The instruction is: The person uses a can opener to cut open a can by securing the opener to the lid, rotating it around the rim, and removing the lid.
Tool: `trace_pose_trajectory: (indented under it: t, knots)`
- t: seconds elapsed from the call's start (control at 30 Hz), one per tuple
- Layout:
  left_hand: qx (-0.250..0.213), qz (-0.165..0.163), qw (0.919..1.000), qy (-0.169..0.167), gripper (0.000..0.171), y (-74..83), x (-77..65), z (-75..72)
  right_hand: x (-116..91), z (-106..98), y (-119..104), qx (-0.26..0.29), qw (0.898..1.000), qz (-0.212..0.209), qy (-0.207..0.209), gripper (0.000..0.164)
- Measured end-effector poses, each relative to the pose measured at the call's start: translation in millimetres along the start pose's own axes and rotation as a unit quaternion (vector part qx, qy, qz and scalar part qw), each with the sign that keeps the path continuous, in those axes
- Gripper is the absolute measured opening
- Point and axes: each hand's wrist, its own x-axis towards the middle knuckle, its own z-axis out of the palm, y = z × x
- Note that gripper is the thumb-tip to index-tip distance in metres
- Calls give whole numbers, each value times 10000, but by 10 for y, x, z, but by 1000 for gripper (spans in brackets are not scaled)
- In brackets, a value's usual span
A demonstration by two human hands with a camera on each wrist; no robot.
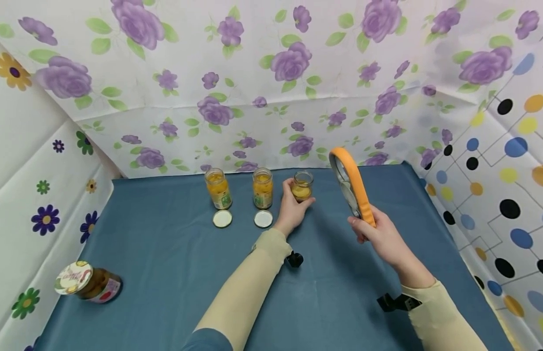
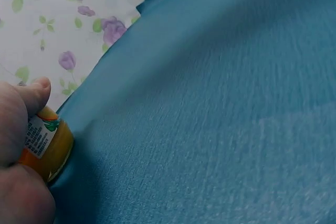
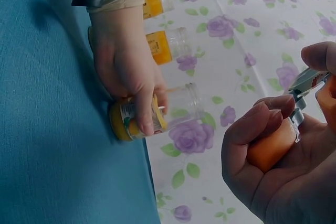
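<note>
My left hand grips a glass jar of yellow food near the back of the table, thumb on one side and fingers on the other. The jar's mouth is uncovered and its upper part is clear glass. In the left wrist view, part of its label shows beside the thumb. My right hand is raised to the right, fingers curled round an orange-and-metal jar opener. Its looped end points up and toward the back. The right wrist view shows its orange handle in the palm, with metal parts above.
Two uncovered jars of orange-yellow food, a left one and a middle one, stand left of the held jar. A lid and another lid lie before them. A lidded dark jar stands at the left edge. Patterned cloth surrounds the table.
</note>
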Motion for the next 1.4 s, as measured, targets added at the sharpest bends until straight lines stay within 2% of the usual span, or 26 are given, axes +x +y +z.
trace_pose_trajectory:
  t: [0.37, 0.6, 0.7, 0.77, 0.83, 0.9, 0.97, 1.0, 1.07, 1.13, 1.2, 1.27, 1.4]
  knots:
    - [605, -24, 9980, 207, 83, 41, -20, -17, 1, 67, 29, 158, 9998, 66, -123, 24]
    - [803, -86, 9966, 177, 103, 4, -116, -57, 23, 123, 29, 370, 9988, 178, -251, 25]
    - [572, -129, 9978, 294, 105, 61, -229, -74, 25, 149, 15, 603, 9972, 275, -360, 27]
    - [414, -25, 9982, 429, 103, 134, -363, -88, 21, 167, 5, 697, 9961, 344, -417, 30]
    - [308, 280, 9977, 542, 100, 228, -550, -111, 11, 185, 1, 765, 9952, 391, -468, 33]
    - [269, 872, 9939, 623, 96, 323, -757, -146, -9, 206, -6, 897, 9935, 414, -568, 36]
    - [308, 1672, 9834, 637, 93, 418, -954, -190, -42, 233, -17, 1194, 9892, 396, -757, 35]
    - [352, 2107, 9749, 618, 91, 465, -1034, -217, -59, 251, -25, 1392, 9856, 376, -883, 33]
    - [551, 2940, 9525, 570, 88, 548, -1148, -274, -91, 296, -50, 1832, 9752, 316, -1198, 26]
    - [918, 3558, 9285, 535, 87, 622, -1214, -330, -119, 353, -73, 2257, 9612, 281, -1559, 23]
    - [1357, 3956, 9067, 543, 88, 668, -1244, -383, -140, 420, -95, 2601, 9460, 355, -1903, 26]
    - [1801, 4173, 8888, 579, 90, 701, -1264, -431, -160, 484, -108, 2842, 9329, 501, -2157, 31]
    - [2536, 4391, 8593, 670, 91, 751, -1300, -499, -193, 589, -116, 2969, 9210, 842, -2375, 30]
